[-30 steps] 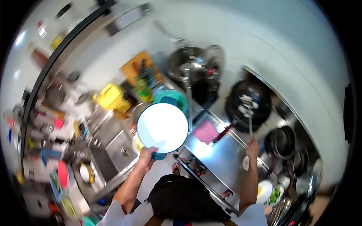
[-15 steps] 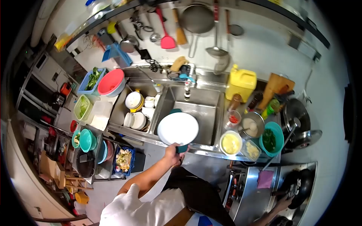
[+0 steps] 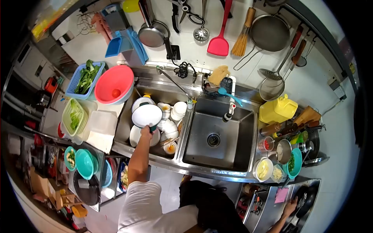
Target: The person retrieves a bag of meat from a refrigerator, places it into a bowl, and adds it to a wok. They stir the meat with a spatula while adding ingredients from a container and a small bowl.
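Note:
My left hand [image 3: 146,133] grips one dark green handle of a round, white-lined pan [image 3: 147,115]. The pan is held over the left sink basin, where bowls [image 3: 178,111] and other dishes are piled beneath it; a second green handle shows at its far side. At the lower right, my right hand [image 3: 289,207] is closed at the near edge of a black wok [image 3: 306,202] on the stove. Its exact grip is partly hidden.
The right basin [image 3: 206,155] has a drain and a tap [image 3: 230,112] above it. To the left are a red basin [image 3: 112,87] with a tomato and a blue basket [image 3: 84,79] of greens. A yellow jug [image 3: 278,110] and food bowls line the right counter.
My left hand has carried the pan leftward from the right basin's front edge to above the dishes in the left basin. My right hand stays at the wok. The view has shifted.

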Action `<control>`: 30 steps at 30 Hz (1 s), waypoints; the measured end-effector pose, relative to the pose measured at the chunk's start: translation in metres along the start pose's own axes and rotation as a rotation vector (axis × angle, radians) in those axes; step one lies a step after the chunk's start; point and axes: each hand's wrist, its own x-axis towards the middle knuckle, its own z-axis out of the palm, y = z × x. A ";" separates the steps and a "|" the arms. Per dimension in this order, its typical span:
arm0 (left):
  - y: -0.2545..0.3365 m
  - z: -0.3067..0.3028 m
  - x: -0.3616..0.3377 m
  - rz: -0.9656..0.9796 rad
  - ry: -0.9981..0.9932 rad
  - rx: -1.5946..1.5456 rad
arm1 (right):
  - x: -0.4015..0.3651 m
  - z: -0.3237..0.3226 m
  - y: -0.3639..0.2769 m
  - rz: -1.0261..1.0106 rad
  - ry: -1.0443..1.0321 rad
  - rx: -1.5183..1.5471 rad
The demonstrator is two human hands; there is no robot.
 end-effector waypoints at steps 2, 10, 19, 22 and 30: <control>0.021 -0.010 0.047 -0.070 -0.049 -0.072 | -0.006 -0.001 0.003 -0.052 0.064 -0.078; 0.044 -0.014 0.079 -0.069 -0.041 -0.070 | -0.024 -0.016 -0.064 0.009 -0.079 -0.173; -0.037 0.010 -0.067 0.896 -0.016 0.464 | -0.047 0.003 0.031 0.200 -0.056 -0.305; -0.106 0.092 -0.220 1.122 -0.224 0.474 | -0.055 -0.015 0.043 0.406 0.054 -0.155; -0.400 0.137 -0.424 0.323 -1.592 1.392 | -0.028 -0.051 0.204 0.550 0.375 -0.534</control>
